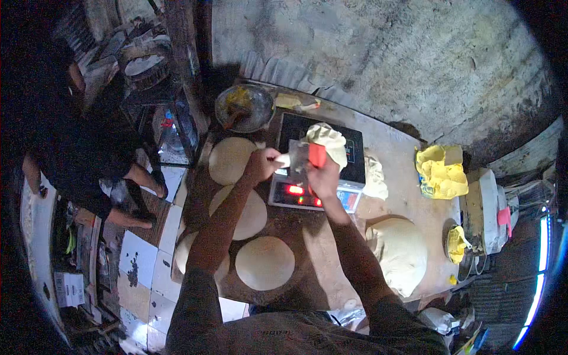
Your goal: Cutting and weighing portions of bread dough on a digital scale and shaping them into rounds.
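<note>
A digital scale (353, 168) with a dark top and a lit red display stands on the table, and a lump of dough (331, 141) rests on it. My right hand (324, 180) is closed around the red handle of a dough scraper (317, 155), held over the scale against the near side of the lump. Between the fingers of my left hand (262, 165) is a small piece of dough (284, 160), at the scale's left edge. Flat round doughs (265, 263) lie under and beside my left forearm. Right of the scale sits another dough piece (375, 178).
A large dough mass (399, 251) lies near my right forearm. At the back left is a metal bowl (244, 108); a yellow block in an opened wrapper (441, 171) and a small yellow tub (457, 244) are at right. Another person (77, 136) is at left, beside the tiled floor.
</note>
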Available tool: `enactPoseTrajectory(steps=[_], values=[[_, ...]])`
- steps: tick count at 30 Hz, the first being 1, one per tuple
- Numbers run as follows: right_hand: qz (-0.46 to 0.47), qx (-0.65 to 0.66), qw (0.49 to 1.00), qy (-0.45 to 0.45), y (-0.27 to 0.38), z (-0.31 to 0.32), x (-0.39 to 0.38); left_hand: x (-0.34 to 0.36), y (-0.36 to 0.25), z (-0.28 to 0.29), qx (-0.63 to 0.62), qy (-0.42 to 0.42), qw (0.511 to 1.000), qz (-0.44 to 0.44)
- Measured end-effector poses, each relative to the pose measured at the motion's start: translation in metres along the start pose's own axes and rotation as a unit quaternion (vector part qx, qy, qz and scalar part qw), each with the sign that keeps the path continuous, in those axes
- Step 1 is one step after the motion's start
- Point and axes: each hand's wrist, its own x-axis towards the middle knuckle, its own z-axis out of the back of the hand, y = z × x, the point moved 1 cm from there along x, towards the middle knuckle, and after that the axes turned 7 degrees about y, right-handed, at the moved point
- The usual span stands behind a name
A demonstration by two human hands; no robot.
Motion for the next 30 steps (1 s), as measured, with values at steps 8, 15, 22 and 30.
enactPoseTrajectory(steps=[8, 15, 22, 30], values=[[-0.119, 0.336, 0.919, -0.170, 0.003, -0.020, 0.062, -0.070, -0.058, 0.059, -0.023, -0.043, 0.993, 0.105], [-0.281, 0.229, 0.896, -0.257, -0.052, 0.172, -0.122, -0.076, -0.140, -0.046, -0.282, 0.169, 0.937, 0.122], [-0.250, -0.197, 0.866, -0.385, -0.139, 0.451, -0.428, -0.127, -0.182, -0.417, -0.070, 0.473, 0.873, 0.097], [-0.389, -0.063, 0.695, -0.601, -0.100, 0.541, -0.602, -0.119, -0.253, -0.510, 0.400, 0.324, 0.854, 0.073]])
